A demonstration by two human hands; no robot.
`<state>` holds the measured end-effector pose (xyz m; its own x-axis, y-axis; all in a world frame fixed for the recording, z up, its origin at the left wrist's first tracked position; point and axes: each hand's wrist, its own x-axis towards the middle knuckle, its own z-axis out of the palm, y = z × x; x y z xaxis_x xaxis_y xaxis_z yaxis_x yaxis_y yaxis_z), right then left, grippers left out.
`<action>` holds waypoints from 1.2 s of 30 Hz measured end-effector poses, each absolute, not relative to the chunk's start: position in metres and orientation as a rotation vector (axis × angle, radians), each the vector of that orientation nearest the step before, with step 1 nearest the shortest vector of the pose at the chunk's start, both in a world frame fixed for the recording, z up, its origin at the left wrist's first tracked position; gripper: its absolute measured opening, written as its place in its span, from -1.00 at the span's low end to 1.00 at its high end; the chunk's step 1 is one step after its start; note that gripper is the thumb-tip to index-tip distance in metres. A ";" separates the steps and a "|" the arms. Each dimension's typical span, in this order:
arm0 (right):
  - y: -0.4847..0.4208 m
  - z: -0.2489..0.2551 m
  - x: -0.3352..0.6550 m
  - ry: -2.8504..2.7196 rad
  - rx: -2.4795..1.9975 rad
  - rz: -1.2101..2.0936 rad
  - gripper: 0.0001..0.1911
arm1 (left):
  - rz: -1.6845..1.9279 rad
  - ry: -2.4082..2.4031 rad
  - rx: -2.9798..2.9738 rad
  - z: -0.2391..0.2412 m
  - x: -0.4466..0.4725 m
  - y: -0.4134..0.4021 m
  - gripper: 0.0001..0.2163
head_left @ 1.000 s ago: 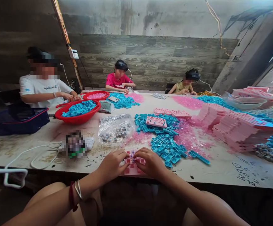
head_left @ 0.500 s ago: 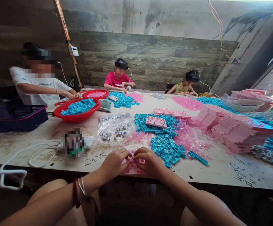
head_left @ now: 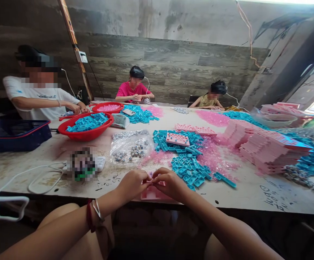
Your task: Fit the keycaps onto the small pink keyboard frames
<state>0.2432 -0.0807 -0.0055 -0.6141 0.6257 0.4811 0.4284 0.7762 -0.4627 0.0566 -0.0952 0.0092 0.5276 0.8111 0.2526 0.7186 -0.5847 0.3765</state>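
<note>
- The pink board [head_left: 155, 194] is being kept low on the table [head_left: 243, 195], at the near edge and beneath both hands, seemingly so that it is being steadied while fine finger work is being done over it.
- The left hand [head_left: 133, 183] and the right hand [head_left: 171, 182] are being angled in from opposite sides, probably so that one small spot is being reached by both.
- Thumb and forefinger of each hand are being held nearly closed, the tips of the two hands almost meeting; whether a tiny piece is being gripped cannot be told.
- The pile of blue pieces [head_left: 190, 168] and the bag of small metallic parts [head_left: 131, 147] are being kept just beyond the hands, presumably for a short reach.
- Compared with a second ago, the two hands' fingertips are being held closer together.
- Across the table, the pale piece seen earlier between the pink-shirted co-worker's hands [head_left: 137, 97] is no longer being shown.
</note>
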 end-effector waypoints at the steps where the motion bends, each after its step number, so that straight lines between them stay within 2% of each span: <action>1: -0.081 -0.006 0.243 -2.336 -0.776 0.392 -0.92 | 0.605 1.285 2.548 0.008 0.056 -0.095 -0.84; 22: -0.072 0.010 0.239 -2.557 -0.716 0.358 -0.87 | 0.784 0.894 2.559 -0.009 0.047 -0.082 -0.76; 36: -0.067 0.020 0.231 -2.669 -0.731 0.331 -0.82 | 0.656 0.847 2.665 -0.007 0.045 -0.076 -0.80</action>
<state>0.2309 -0.0672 0.0195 -0.8045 0.5281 0.2719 0.4456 0.8393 -0.3116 0.0448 -0.0763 -0.0071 0.7268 0.5981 0.3377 0.4765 -0.7932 0.3792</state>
